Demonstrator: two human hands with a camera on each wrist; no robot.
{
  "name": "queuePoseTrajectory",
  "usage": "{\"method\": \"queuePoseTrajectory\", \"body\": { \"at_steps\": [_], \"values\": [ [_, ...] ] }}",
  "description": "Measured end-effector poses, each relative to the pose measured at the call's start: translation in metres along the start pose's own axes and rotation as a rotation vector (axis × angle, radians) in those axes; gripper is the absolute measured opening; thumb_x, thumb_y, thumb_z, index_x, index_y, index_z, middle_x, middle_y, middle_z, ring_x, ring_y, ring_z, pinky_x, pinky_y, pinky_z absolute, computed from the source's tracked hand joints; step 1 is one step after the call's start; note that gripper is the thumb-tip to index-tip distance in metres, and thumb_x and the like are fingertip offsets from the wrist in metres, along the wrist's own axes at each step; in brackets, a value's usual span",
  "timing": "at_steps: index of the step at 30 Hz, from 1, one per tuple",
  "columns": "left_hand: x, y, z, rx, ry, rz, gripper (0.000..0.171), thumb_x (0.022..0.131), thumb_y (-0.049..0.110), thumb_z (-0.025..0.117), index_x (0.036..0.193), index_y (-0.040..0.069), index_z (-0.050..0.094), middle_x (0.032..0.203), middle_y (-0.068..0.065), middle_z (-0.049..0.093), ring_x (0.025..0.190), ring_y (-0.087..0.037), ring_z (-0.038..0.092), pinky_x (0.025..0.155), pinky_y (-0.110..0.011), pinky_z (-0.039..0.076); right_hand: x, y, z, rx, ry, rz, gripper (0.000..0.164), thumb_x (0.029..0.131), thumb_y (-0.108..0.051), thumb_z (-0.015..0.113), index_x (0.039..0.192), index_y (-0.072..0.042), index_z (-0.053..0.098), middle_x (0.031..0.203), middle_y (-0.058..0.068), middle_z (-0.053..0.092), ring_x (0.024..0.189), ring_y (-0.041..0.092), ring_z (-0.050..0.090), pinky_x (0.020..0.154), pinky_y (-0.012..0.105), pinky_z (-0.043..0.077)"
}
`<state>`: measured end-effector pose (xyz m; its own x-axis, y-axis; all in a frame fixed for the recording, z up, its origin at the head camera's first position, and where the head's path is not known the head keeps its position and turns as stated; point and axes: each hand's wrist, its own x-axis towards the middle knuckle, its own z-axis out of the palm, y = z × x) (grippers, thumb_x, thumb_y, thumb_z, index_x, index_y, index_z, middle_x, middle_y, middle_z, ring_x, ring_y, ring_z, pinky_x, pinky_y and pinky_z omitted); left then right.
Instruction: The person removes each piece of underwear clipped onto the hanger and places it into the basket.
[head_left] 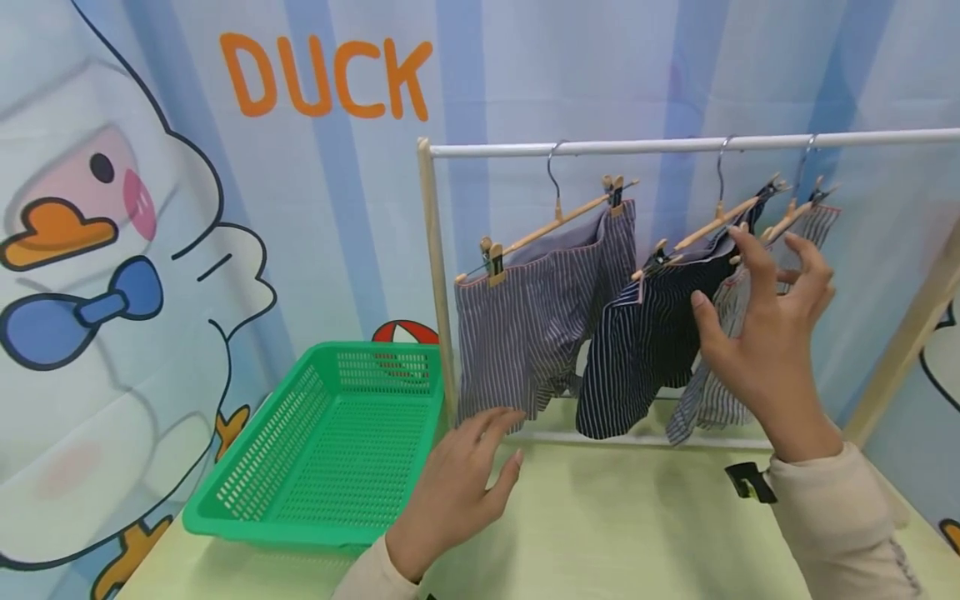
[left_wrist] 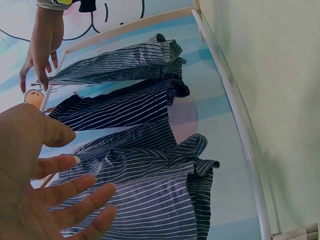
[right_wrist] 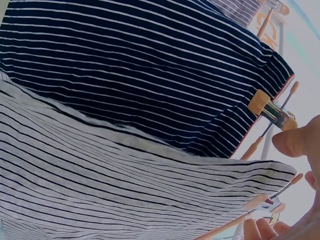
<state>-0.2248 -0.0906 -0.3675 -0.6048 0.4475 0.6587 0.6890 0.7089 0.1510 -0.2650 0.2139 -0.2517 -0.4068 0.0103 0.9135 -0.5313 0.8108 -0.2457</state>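
Note:
Three pairs of striped shorts hang from clip hangers on a white rail. At the left are grey-blue shorts [head_left: 525,317]. Navy shorts with white stripes [head_left: 630,350] hang in the middle, and light shorts with dark stripes [right_wrist: 100,170] at the right. My right hand [head_left: 780,325] is raised before the two right hangers, thumb and fingers apart. In the right wrist view its thumb is close to a wooden clip [right_wrist: 259,102] on the navy shorts; whether they touch I cannot tell. Below the grey-blue shorts, my left hand [head_left: 465,483] has its fingers loosely extended, holding nothing.
A green plastic basket [head_left: 262,533] stands on the pale table left of the rack. The rack has a white top rail [head_left: 495,151], wooden posts [head_left: 435,250] and a low white bar [head_left: 555,437]. Behind hangs a curtain with a duck print [head_left: 112,433].

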Motion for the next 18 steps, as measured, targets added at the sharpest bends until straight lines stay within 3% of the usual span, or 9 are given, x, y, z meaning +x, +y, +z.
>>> {"method": "queuePoseTrajectory", "body": {
  "at_steps": [10,18],
  "values": [
    [-0.001,0.0,-0.002,-0.002,0.0,-0.006,0.039,0.094,0.025,0.054,0.13,0.011,0.052,0.126,-0.005,0.056,0.115,-0.018,0.049,0.089,-0.043,0.05,0.011,0.001,-0.002,0.02,-0.018,0.043,0.06,0.089,-0.016,0.061,0.143,-0.025,0.035,0.139,0.027,0.019,0.111,0.043,0.023,0.081,0.063,0.028],
    [0.0,0.0,-0.002,0.013,0.015,0.008,0.038,0.093,0.024,0.056,0.128,0.011,0.053,0.123,-0.005,0.058,0.111,-0.018,0.051,0.087,-0.041,0.051,0.015,0.001,-0.002,0.045,-0.031,0.11,0.064,0.088,-0.017,0.06,0.145,-0.025,0.031,0.129,0.031,0.029,0.115,0.04,0.023,0.083,0.063,0.027]
  ]
}}
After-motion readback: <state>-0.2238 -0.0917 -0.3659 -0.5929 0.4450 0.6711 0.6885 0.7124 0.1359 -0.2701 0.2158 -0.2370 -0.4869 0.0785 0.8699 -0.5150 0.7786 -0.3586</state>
